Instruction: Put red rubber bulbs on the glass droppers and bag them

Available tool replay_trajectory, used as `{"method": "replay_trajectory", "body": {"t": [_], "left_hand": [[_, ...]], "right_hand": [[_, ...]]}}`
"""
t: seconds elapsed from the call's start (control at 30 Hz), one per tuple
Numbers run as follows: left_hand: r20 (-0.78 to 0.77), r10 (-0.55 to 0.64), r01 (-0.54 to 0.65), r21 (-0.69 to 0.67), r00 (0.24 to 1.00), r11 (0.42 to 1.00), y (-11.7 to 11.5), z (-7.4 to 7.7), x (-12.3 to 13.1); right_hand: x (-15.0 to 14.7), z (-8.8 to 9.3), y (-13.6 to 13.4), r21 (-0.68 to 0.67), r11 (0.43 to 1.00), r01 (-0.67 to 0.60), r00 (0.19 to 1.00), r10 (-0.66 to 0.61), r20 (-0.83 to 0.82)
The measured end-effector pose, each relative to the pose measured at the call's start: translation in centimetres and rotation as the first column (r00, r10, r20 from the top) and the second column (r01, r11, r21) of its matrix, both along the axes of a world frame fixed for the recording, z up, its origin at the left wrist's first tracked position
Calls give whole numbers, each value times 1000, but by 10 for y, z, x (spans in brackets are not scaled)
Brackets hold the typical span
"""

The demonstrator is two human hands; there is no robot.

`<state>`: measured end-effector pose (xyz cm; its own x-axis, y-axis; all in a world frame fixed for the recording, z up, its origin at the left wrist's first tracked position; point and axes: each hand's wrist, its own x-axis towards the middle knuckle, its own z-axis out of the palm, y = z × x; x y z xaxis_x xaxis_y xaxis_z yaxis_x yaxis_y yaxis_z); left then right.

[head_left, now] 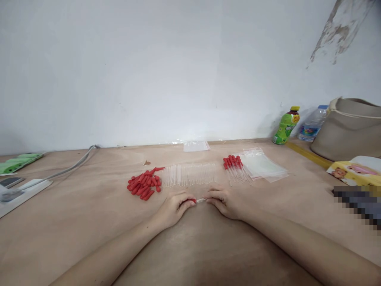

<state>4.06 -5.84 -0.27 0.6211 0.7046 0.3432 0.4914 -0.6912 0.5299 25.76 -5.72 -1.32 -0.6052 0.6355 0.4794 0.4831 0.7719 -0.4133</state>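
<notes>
Left hand (175, 206) pinched a red bulb (194, 201) and right hand (224, 204) pinched a clear tube (201, 200), the two meeting between the hands over the table (74, 214), with loose bulbs (143, 185) piled ahead-left, bare tubes (179, 174) rowed straight ahead, capped tubes (233, 161) against bags (264, 167) ahead-right, green bottle (285, 128) and bucket (347, 135) far right.

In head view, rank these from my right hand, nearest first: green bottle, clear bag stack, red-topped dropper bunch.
1. Red-topped dropper bunch, just beyond your right hand.
2. Clear bag stack, farther right.
3. Green bottle, right, by the wall.
</notes>
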Motion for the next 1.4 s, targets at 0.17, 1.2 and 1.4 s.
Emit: {"method": "replay_trajectory", "body": {"t": [0.17, 1.2, 1.4], "left_hand": [[-54, -42, 46, 79, 998, 996, -1, -5, 0], [9, 110, -110, -29, 994, 994, -4, -9, -1], [1, 72, -72, -22, 997, 997, -4, -8, -1]], "right_hand": [[1, -5, 3, 6, 1000, -28, 999, 28, 20], [-9, 6, -16, -105, 980, 170, 985, -168, 32], [-15, 2, -15, -149, 968, 202, 976, -187, 108]]}}
